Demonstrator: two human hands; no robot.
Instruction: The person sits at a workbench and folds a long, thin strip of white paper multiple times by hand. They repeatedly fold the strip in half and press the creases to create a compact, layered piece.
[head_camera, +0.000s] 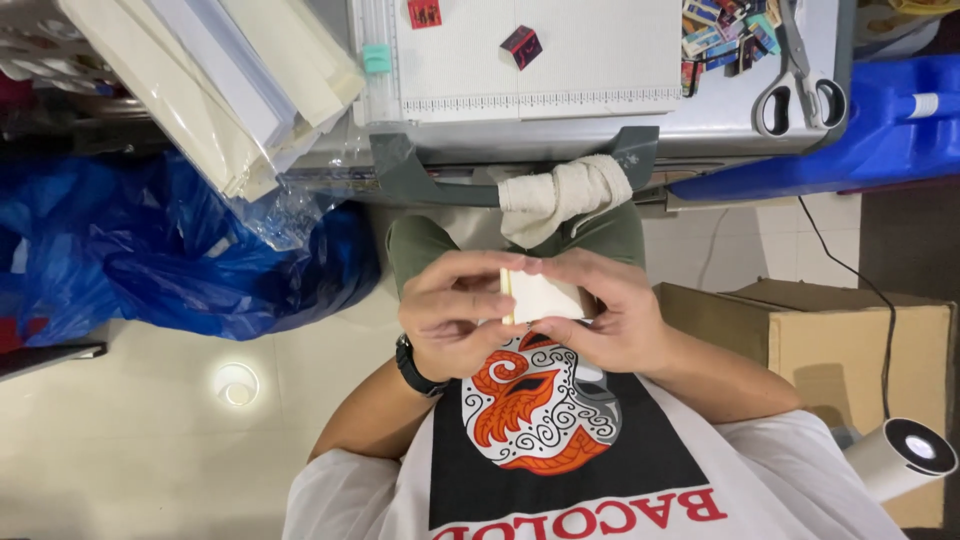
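A seated person is holding a small cream-white block (545, 297), seemingly a little stack of card or paper, between both hands above the lap. The left hand (450, 312) is pinching the block's left edge, its fingers (470, 270) curling over the top and the thumb pressing from below, clamped on the piece. The right hand (610, 315) is gripping the opposite side, its fingertips (560, 265) meeting those of the left hand along the upper edge, so the block is sitting enclosed between the two sets of fingers. A black wristwatch (412, 366) is showing on the left wrist.

Just beyond the fingertips, a rolled pale cloth (560, 197) is lying at the near edge of a grey paper trimmer (520, 150). Farther out past the fingers, a small dark cube (521, 46) is resting on the trimmer's white board, and scissors (798, 80) are lying well off to the right-hand side beside a heap of tiny coloured cards (722, 35). Sheets of cream paper in clear wrap (220, 90) are leaning to the left-hand side, above a blue plastic bag (180, 260). A brown cardboard box (860, 340) is standing beside the right forearm.
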